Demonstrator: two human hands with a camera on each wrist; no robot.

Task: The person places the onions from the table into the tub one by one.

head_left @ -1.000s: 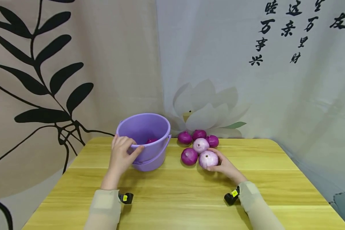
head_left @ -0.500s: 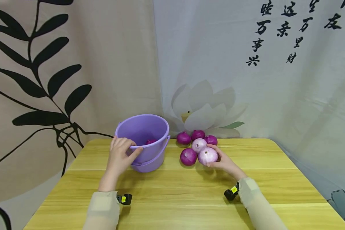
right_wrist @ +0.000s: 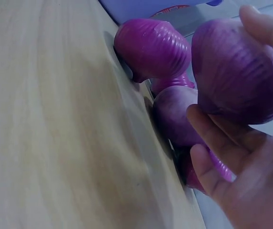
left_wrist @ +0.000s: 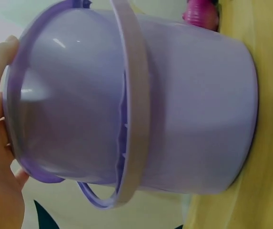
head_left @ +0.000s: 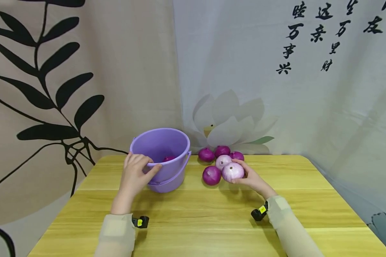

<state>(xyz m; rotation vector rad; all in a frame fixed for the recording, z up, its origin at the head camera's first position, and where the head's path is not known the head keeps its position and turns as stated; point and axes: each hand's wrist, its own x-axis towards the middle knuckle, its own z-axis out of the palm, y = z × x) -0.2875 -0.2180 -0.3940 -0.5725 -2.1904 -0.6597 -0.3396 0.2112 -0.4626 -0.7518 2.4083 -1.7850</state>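
Cloth (head_left: 132,71): a printed one is hung behind everything, dark leaves (head_left: 49,132) being drawn at ten o'clock of the head view.
Table (head_left: 212,214): a yellow wooden top is seen under the objects.
Bucket (head_left: 170,170): a purple one is placed at ten o'clock from the table's middle; its handle (left_wrist: 138,105) is lowered.
Left hand (head_left: 135,175): the bucket's rim (left_wrist: 15,105) is pinched between its thumb and fingers.
Right hand (head_left: 252,181): a pale onion (head_left: 233,172) is pinched between its thumb and fingers, just above the table, at three o'clock from the bucket.
Table onions: from the held one, a purple onion (head_left: 211,175) is found at nine o'clock, another pale onion (head_left: 223,161) between ten and eleven, three farther onions (head_left: 222,150) from ten to twelve.
Inside onion (head_left: 169,158): it is partly hidden by the bucket.
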